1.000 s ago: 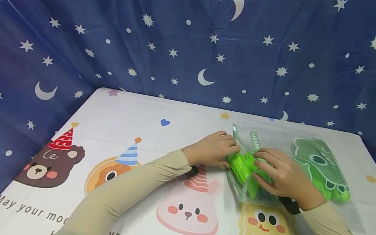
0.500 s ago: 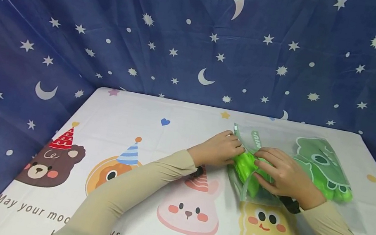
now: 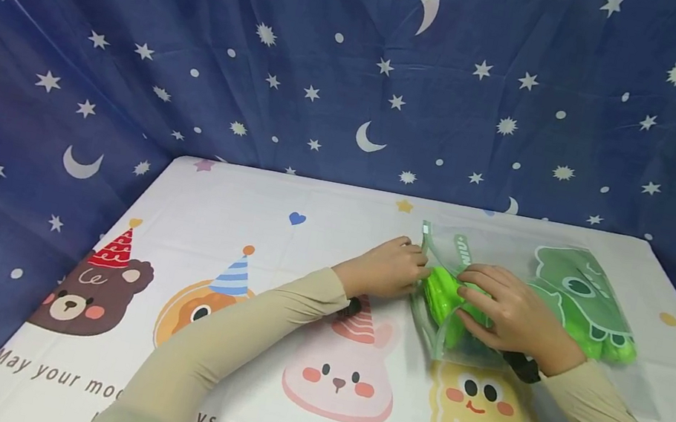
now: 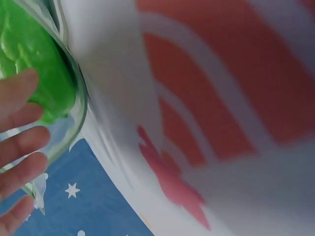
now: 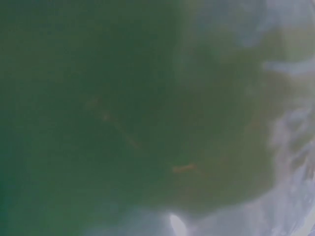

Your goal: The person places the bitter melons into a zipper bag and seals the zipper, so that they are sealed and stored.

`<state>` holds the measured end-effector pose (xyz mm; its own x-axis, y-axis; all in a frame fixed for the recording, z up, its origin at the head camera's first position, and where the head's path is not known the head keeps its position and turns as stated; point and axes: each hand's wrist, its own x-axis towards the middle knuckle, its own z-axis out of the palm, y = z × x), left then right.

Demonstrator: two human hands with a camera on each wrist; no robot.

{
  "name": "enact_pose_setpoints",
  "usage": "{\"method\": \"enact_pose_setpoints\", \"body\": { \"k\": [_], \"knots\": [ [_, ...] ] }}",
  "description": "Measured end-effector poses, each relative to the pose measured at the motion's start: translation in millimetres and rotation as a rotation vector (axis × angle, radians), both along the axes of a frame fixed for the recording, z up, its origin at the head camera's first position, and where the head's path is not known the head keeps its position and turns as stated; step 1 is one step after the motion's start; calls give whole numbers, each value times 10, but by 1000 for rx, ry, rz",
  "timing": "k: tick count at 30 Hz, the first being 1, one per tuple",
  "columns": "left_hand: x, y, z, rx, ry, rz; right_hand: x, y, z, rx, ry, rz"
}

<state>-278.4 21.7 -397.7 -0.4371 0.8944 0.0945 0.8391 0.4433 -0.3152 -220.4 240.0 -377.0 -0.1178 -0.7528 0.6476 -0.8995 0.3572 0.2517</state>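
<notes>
A clear zip bag (image 3: 508, 245) with a green dinosaur print lies flat, its gaping mouth facing left. Just inside the mouth sits a glossy, lumpy bright green thing (image 3: 441, 297), also large in the left wrist view (image 4: 42, 59); bright green shows through the bag's far end too. My left hand (image 3: 385, 268) is at the mouth, its fingers (image 4: 22, 140) spread and fairly straight beside the green thing. Bent fingers of my right hand (image 3: 504, 308) hold the upper layer of the bag at its mouth. Blurred green print and glare fill the right wrist view.
The white tablecloth (image 3: 279, 351) is printed with cartoon animals, a biscuit and lettering. A blue curtain (image 3: 312, 48) with moons and stars hangs behind the table and along its left side.
The green thing has shifted slightly right, deeper into the bag. My left hand moved right to the mouth, then drew back a little left. My right hand has stayed in place.
</notes>
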Motion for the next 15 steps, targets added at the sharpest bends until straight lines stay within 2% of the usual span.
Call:
{"method": "enact_pose_setpoints", "body": {
  "k": [4, 10, 13, 15],
  "knots": [
    [-8, -95, -9, 9, -63, 11, -4, 5, 3, 0, 0, -7],
    [-43, -229, -13, 9, -113, 25, -3, 4, 5, 2, -2, -7],
    [-82, -297, -10, 24, -106, 20, -3, 7, -6, 2, -4, -1],
    [-122, -340, -8, 55, -68, 6, -2, 10, -15, 3, -3, 6]
  ]
}}
